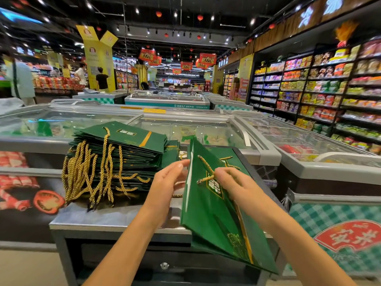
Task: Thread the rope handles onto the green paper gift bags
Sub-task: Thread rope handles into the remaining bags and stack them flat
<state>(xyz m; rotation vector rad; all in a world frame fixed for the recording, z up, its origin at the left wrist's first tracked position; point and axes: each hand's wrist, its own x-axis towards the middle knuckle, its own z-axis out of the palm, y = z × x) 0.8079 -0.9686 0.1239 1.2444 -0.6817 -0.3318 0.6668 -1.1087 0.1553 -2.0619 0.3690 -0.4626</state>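
Bag (208,215) hangs tilted between the hands over the desk (115,217), left fingers (179,165) straight against its top edge, right fingers (222,172) pinching its rope (206,178), stack (127,141) to their left.

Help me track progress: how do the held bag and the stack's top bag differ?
The held bag is tilted on edge; the top stacked bag lies flat. The held bag's rope is pinched by the right hand; the top bag's rope hangs over the pile. Both are green with gold rope.
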